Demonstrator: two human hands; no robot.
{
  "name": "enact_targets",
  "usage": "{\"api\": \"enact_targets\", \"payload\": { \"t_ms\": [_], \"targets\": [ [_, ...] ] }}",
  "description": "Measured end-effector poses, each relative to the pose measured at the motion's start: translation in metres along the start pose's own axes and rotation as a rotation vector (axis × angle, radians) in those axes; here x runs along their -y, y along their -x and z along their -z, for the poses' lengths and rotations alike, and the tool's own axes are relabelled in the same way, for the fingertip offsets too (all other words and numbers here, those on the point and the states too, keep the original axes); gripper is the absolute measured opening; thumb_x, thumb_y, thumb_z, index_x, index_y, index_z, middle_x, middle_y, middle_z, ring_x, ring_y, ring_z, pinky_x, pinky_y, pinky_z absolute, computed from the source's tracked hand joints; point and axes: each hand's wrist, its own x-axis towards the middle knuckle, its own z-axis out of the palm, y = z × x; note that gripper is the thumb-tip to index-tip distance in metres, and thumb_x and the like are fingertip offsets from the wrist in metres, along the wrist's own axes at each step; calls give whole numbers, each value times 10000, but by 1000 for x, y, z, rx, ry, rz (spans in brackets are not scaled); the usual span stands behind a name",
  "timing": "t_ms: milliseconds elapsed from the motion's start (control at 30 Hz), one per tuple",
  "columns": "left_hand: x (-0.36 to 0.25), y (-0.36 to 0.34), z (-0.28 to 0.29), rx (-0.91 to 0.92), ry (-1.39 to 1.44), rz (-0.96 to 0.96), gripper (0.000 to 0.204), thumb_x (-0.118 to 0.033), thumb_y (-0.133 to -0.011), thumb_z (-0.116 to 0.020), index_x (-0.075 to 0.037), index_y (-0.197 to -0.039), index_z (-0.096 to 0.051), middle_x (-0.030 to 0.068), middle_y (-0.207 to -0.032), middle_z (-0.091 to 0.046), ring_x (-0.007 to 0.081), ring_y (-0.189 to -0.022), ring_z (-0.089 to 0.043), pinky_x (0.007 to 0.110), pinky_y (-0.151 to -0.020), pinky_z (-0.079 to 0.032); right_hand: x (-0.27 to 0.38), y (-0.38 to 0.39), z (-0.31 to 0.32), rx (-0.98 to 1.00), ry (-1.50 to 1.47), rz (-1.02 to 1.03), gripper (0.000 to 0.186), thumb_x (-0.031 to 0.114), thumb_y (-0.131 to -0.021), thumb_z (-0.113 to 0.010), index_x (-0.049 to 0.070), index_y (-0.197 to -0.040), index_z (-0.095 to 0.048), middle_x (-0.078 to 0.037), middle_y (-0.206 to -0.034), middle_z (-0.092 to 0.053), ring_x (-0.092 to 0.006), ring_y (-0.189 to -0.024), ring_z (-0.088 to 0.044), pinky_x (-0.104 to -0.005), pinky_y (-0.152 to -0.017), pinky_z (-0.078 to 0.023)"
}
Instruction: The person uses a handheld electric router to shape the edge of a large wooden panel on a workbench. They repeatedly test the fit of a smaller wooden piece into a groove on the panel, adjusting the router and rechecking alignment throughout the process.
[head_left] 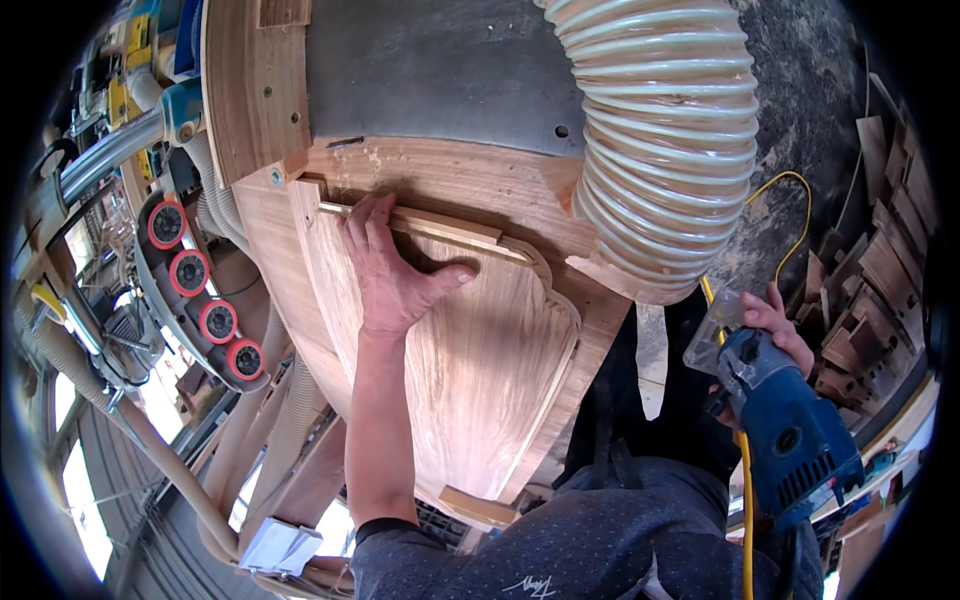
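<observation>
My left hand [390, 265] lies flat on a shaped wooden panel [470, 370] with a curved, routed edge; its fingers reach the panel's far end by a thin wooden strip [445, 228]. The panel rests in a larger plywood jig [470, 190]. My right hand [775, 325] holds a blue hand-held trimmer router [790, 430] off to the right, below the bench edge. The router has a clear base and a yellow cord [790, 215].
A wide ribbed dust hose [665, 140] curves over the bench at the upper right. A power feeder with red rollers [200, 285] stands at the left. Several wooden offcuts [870, 290] are piled at the right. A grey metal table surface [440, 70] lies beyond the jig.
</observation>
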Motion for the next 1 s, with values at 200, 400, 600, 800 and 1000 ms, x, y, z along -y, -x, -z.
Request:
{"api": "enact_targets", "payload": {
  "t_ms": [200, 400, 600, 800, 1000],
  "targets": [
    [6, -1, -5, -15, 17, -17, 1258, -902, -527, -754, 36, -1331, -515, 225, -1300, -486, 415, -1264, -454, 581, -1134, -329, 0, 6, -1, -20, 28, -25, 883, 453, -807, -875, 165, -1465, -361, -171, -1357, -574, -378, -1394, -514, -639, -1257, -114],
    [12, -1, -8, -45, 32, -67, 1219, -893, -528, -765, 20, -1301, -531, 207, -1240, -512, 393, -1191, -476, 583, -1138, -299, 1, 7, 1, 4, 24, -43, 895, 456, -798, -883, 170, -1468, -361, -167, -1356, -573, -382, -1394, -514, -648, -1254, -108],
    [14, -2, -8, -61, 28, -98, 1162, -888, -545, -764, -12, -1280, -559, 174, -1210, -536, 369, -1173, -487, 588, -1149, -273, 0, 8, 3, 21, 20, -47, 903, 444, -796, -887, 164, -1472, -357, -169, -1358, -569, -387, -1393, -514, -650, -1253, -105],
    [14, -1, -10, -96, 45, -119, 1108, -875, -566, -771, -38, -1267, -579, 155, -1205, -544, 359, -1178, -488, 589, -1148, -273, -1, 8, -1, 18, 16, -34, 911, 440, -796, -886, 158, -1474, -347, -168, -1361, -566, -386, -1390, -516, -656, -1247, -119],
    [13, 1, -12, -107, 32, -108, 1122, -890, -577, -748, -19, -1264, -583, 172, -1238, -516, 365, -1190, -491, 527, -1055, -412, 3, 7, -10, -5, 31, -52, 903, 423, -798, -884, 162, -1474, -344, -165, -1368, -560, -383, -1387, -517, -669, -1237, -134]
  ]
}}
